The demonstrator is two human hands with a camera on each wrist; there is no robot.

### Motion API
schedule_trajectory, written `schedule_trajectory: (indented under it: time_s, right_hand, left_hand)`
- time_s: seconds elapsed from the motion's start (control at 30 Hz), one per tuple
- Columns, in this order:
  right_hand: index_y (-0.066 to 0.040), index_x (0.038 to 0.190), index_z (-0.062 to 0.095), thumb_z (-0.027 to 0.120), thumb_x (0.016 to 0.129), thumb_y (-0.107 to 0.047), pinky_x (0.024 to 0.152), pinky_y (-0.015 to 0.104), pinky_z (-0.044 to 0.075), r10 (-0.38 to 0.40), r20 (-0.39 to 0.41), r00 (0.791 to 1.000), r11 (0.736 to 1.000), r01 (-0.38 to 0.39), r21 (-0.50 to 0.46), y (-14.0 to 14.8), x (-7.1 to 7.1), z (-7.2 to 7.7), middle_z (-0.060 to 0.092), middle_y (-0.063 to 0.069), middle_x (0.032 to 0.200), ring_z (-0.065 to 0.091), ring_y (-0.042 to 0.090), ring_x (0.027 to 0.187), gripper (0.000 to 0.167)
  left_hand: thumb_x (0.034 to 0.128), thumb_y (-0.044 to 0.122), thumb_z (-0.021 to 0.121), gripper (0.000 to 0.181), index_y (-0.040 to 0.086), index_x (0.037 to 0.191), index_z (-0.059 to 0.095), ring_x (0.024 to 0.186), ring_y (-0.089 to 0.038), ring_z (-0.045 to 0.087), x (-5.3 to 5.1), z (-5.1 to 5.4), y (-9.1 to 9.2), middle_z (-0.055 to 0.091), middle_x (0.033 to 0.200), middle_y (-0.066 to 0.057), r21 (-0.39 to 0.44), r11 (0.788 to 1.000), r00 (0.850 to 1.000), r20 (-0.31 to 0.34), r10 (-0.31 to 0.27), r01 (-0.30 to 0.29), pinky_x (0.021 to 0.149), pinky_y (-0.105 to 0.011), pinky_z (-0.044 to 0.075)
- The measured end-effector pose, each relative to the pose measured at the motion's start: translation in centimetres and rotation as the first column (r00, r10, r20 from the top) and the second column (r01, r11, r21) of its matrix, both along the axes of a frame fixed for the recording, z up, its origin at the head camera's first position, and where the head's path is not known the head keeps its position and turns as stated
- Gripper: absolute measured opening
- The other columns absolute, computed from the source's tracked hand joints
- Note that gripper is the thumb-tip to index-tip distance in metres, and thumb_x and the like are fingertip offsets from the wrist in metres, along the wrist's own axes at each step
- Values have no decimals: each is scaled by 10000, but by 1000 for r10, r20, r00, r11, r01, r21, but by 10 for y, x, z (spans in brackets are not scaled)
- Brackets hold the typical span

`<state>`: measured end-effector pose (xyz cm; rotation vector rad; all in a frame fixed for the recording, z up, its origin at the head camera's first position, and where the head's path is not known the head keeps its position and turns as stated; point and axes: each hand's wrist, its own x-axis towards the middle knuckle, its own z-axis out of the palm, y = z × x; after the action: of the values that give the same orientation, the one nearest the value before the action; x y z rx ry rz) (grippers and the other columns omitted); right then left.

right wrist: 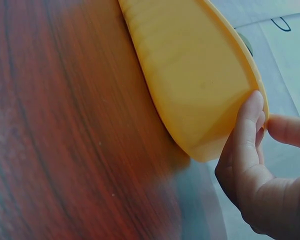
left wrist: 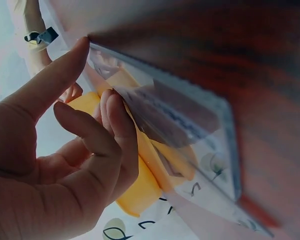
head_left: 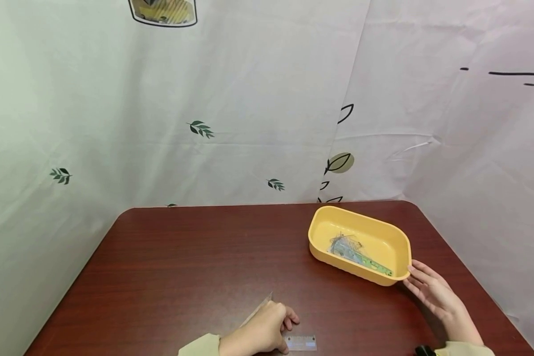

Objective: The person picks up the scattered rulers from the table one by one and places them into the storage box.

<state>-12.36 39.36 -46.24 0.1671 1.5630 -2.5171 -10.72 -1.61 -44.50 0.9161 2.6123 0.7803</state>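
Near the front edge of the table, my left hand (head_left: 267, 326) pinches one end of a clear plastic ruler (head_left: 301, 342). In the left wrist view the thumb is at one edge of the ruler (left wrist: 190, 110) and curled fingertips are at the other. A second clear straight-edged piece (head_left: 255, 310) shows partly behind this hand; its shape is hidden. At the right, my right hand (head_left: 436, 294) holds the near right corner of a yellow plastic box (head_left: 360, 269), fingers along the outer wall and thumb at the rim. Inside lie clear pieces (head_left: 344, 246) and a green ruler (head_left: 374, 265).
The dark red wooden table (head_left: 196, 262) has rounded far corners. A pale cloth wall (head_left: 249, 99) with printed leaves stands behind it and along both sides. A black strap (head_left: 424, 350) is on the right wrist.
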Motion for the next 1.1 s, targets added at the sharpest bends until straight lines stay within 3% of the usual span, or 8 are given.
schedule_trajectory:
  time_s: [0.47, 0.73, 0.93, 1.1]
  right_hand:
    - [-238, 980, 662, 411, 1021, -73, 779, 194, 550, 2, -7, 1000, 1000, -1, 23, 1, -2, 0, 652, -65, 955, 645, 61, 878, 304]
    - [-224, 991, 658, 404, 1022, -67, 782, 201, 553, 13, -15, 1000, 1000, -12, 13, 2, 0, 1, 651, -57, 963, 645, 69, 884, 300]
    - [-222, 993, 659, 399, 1022, -63, 784, 202, 552, 17, -18, 1000, 1000, -17, 9, 1, -1, 1, 653, -56, 968, 644, 70, 887, 306]
    - [-220, 997, 659, 395, 1023, -63, 787, 203, 552, 19, -17, 1000, 1000, -19, 6, 1, -1, 1, 652, -57, 972, 643, 70, 890, 308]
  left_hand:
    - [538, 26, 907, 382, 170, 848, 736, 573, 75, 488, 0, 1, 2, 633, 678, 145, -17, 1000, 1000, 23, 1, -1, 554, -93, 420]
    - [504, 74, 918, 312, 203, 731, 747, 569, 103, 492, 4, 2, 1, 651, 640, 163, -42, 999, 995, -103, 4, -8, 556, -71, 403]
    - [498, 203, 935, 267, 254, 681, 747, 542, 98, 484, 7, 5, 4, 640, 599, 185, -149, 989, 966, -258, -16, -24, 534, -102, 384]
    - [496, 232, 938, 258, 251, 671, 749, 543, 71, 499, 8, 6, 4, 655, 608, 166, -150, 987, 964, -266, 9, -50, 492, -112, 383]
